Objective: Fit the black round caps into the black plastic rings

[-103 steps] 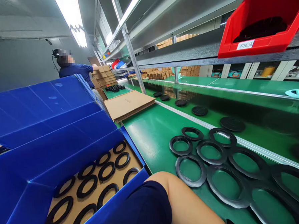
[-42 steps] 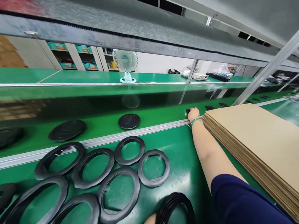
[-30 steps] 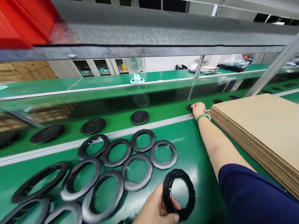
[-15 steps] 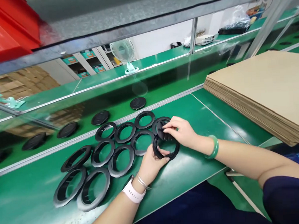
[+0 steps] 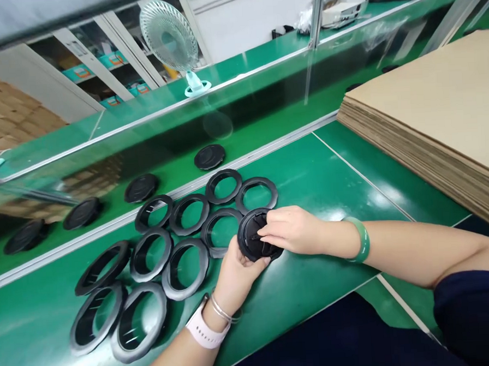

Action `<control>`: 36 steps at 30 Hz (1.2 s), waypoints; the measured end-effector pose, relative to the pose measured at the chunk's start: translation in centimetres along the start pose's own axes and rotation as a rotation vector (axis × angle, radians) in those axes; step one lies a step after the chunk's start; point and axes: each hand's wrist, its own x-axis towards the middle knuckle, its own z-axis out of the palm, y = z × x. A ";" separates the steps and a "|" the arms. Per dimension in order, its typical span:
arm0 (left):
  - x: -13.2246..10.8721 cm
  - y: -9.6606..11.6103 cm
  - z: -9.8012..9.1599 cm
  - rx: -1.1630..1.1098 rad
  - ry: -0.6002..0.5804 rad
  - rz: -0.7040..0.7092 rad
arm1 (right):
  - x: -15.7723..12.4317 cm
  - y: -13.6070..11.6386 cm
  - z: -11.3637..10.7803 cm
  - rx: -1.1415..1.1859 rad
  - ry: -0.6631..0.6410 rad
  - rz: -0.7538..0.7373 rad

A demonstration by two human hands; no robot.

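Both hands meet over the green table. My left hand grips a black ring from below, a white watch and thin bangles on its wrist. My right hand, with a green bangle on its wrist, presses a black round disc into that ring from above, so the ring's opening looks filled. Just left of them lie several black rings in rows on the table, touching one another.
Several black discs lie on the green conveyor belt beyond the metal rail. A tall stack of flat cardboard sheets fills the right side. A small fan stands on the far ledge.
My right hand drew back from the conveyor with a disc and now holds it in the ring that my left hand picked up. The view has tilted down toward the table.
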 end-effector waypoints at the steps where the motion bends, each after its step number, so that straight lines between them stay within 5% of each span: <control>1: 0.0 0.0 0.0 -0.001 -0.003 -0.006 | 0.0 -0.1 -0.1 -0.025 -0.014 -0.007; 16: -0.3 -0.2 0.2 0.044 -0.032 0.025 | -0.1 0.0 -0.3 -0.110 -0.170 -0.042; 36: -0.6 0.2 0.3 0.063 -0.064 0.026 | 0.2 0.1 -1.3 0.047 -0.295 0.094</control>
